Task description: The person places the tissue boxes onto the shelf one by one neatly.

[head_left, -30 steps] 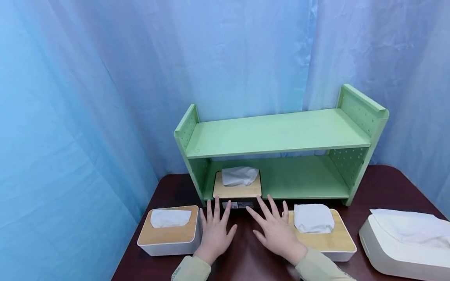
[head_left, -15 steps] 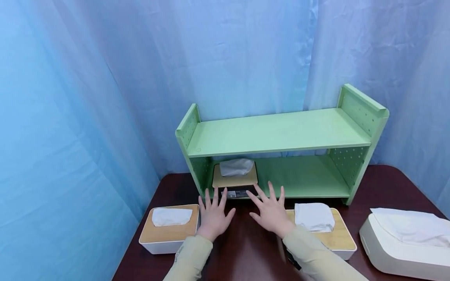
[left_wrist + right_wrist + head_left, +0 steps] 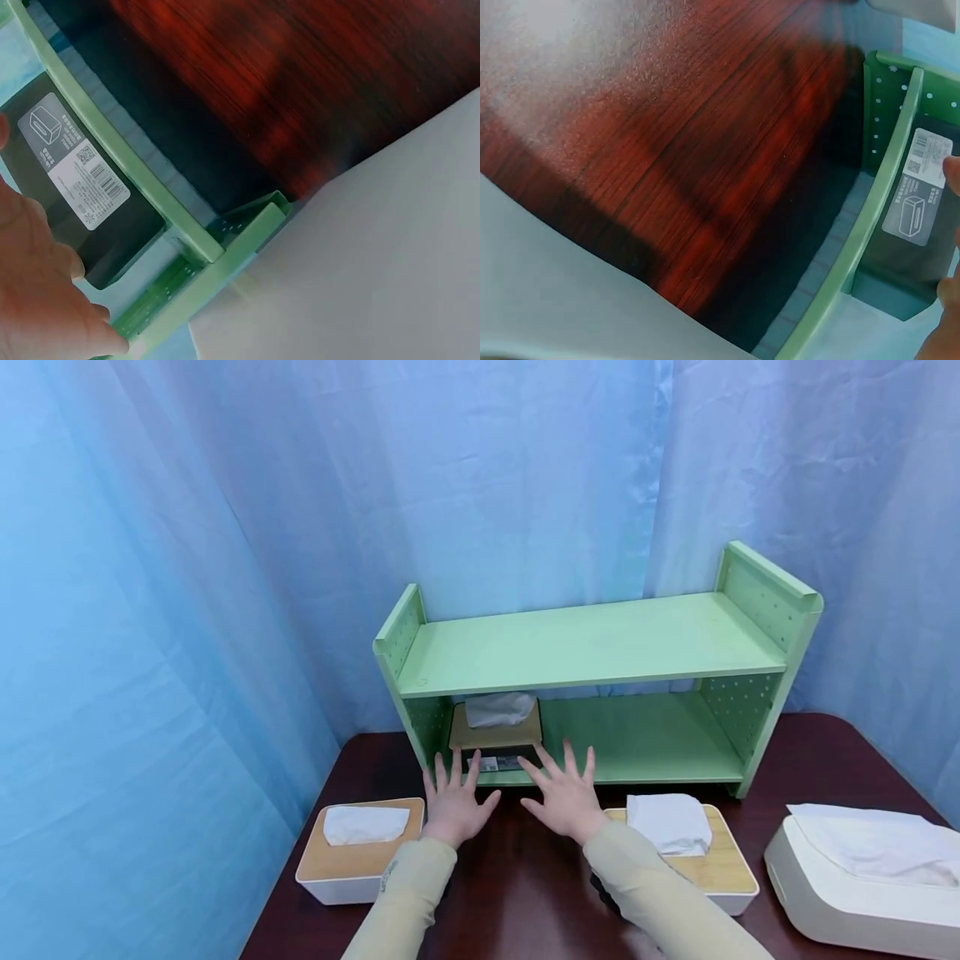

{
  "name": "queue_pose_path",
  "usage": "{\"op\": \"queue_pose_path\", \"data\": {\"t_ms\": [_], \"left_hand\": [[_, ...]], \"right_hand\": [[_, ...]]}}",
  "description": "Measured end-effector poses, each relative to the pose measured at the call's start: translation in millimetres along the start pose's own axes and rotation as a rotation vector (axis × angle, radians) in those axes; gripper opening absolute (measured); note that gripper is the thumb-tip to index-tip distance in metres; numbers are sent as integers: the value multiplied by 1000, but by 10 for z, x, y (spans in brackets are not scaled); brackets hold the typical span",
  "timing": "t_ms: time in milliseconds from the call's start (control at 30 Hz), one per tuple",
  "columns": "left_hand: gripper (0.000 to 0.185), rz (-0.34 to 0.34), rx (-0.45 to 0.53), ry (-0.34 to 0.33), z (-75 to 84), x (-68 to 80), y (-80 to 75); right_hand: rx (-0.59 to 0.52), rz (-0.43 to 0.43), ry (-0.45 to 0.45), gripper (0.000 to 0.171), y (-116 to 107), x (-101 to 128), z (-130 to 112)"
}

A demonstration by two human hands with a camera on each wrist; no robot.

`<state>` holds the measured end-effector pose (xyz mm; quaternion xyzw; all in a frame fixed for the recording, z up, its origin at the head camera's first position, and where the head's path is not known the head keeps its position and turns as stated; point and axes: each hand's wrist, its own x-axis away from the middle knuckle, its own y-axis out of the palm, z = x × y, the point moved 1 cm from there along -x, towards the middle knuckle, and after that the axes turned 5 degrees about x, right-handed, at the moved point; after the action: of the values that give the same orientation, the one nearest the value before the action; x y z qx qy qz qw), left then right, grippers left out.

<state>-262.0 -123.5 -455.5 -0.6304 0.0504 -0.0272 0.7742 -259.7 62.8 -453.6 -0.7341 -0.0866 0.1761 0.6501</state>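
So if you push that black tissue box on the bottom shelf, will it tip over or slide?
Probably slide. The black tissue box is low and wide with a flat wooden lid, so tipping seems unlikely. It sits on the smooth green shelf. The tissue poking out looks floppy and would bend if touched.

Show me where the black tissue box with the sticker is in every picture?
Head: black tissue box, lower shelf, left end, at both hands' fingertips.
Left wrist: left edge, label showing.
Right wrist: right edge, label showing.
Shared landmark: green shelf's front rail.

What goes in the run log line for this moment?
left hand open, fingertips at black tissue box | right hand open, same box | box on green shelf lower tier
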Motion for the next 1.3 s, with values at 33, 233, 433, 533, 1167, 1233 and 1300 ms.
{"op": "queue_pose_path", "data": {"t_ms": [33, 233, 433, 533, 1167, 1233, 1300], "left_hand": [[72, -5, -3, -2, -7, -7, 1], [69, 1, 24, 1, -33, -27, 12], [68, 43, 71, 33, -54, 16, 37], [67, 51, 126, 54, -51, 38, 32], [66, 191, 177, 229, 297, 397, 161], [66, 195, 185, 242, 334, 430, 186], [66, 198, 199, 255, 369, 454, 200]], "right_hand": [[-2, 4, -2, 63, 3, -7, 1], [-25, 21, -15, 63, 67, -38, 58], [-46, 29, -34, 62, 113, 2, 130], [-69, 16, -21, 62, 107, 25, 147], [-240, 246, 47, 54, 9, 528, 239], [-248, 254, 50, 54, 13, 589, 258], [-250, 272, 42, 54, 18, 647, 281]]}}
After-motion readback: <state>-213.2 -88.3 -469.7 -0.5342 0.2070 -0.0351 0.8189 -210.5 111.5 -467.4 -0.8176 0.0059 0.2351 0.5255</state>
